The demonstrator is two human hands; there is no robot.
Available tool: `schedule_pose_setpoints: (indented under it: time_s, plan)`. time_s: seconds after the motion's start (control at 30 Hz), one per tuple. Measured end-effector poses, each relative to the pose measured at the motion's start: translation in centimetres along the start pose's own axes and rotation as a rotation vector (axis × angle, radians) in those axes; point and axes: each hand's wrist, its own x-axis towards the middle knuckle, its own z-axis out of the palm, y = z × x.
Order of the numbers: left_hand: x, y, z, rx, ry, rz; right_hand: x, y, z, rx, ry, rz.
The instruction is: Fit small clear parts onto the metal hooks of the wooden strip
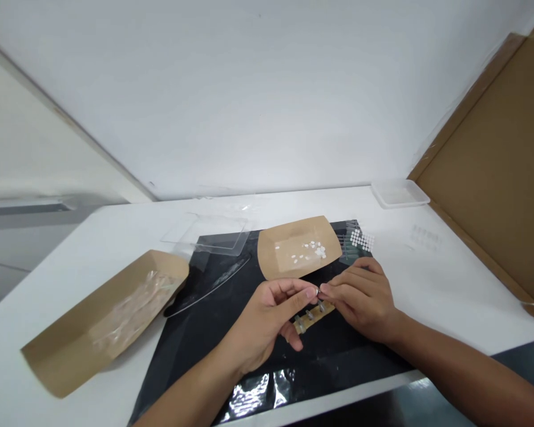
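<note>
Hands (263,325) meet above a tan strip (314,317) (black plastic (338,362) beneath).

Lower centre of frame: I see a tan strip (312,318) set with a row of small metal studs, lying diagonally; a tiny whitish piece (316,291) is pinched just above it.
</note>
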Motion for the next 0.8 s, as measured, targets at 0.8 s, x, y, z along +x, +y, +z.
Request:
schedule_pose_setpoints:
  time_s: [0.8]
  plan:
    - [-0.4,-1.1,0.4,0.546,0.194,0.547,-0.2,-0.3,0.2,-0.052,-0.003,0.024]
